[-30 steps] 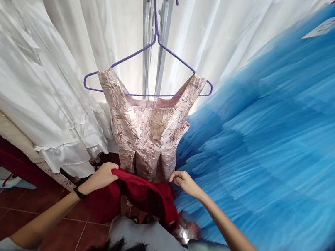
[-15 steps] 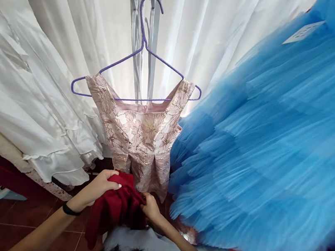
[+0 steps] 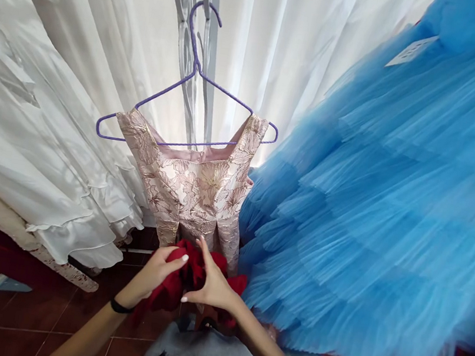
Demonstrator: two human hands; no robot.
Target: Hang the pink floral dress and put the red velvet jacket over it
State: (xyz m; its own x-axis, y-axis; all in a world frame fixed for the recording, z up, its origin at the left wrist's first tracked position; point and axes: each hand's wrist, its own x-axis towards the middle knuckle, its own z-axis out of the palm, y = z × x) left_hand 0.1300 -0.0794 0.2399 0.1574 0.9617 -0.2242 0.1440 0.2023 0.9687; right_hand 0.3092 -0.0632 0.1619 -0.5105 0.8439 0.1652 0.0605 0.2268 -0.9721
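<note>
A piece of dark red cloth (image 3: 192,266) is bunched between my hands, in front of the lower part of a hanging dress. My left hand (image 3: 158,273), with a black band at the wrist, grips the cloth at its left side, thumb across the front. Against the cloth's right side is my right hand (image 3: 215,285), its thumb and fingers spread wide apart. Just beyond them the pink and gold floral dress (image 3: 200,187) hangs by its straps from a purple hanger (image 3: 160,95).
White garments (image 3: 69,135) hang along the left. A large layered blue tulle dress (image 3: 371,210) with a white tag (image 3: 412,51) fills the right. Behind the hanger stands a grey metal frame (image 3: 207,66) before a white curtain (image 3: 257,44). Reddish tiles (image 3: 82,321) cover the floor.
My right hand has let go of the cloth's edge and spread its fingers, moving up beside my left hand. The red cloth has spread rightward. The view has shifted slightly.
</note>
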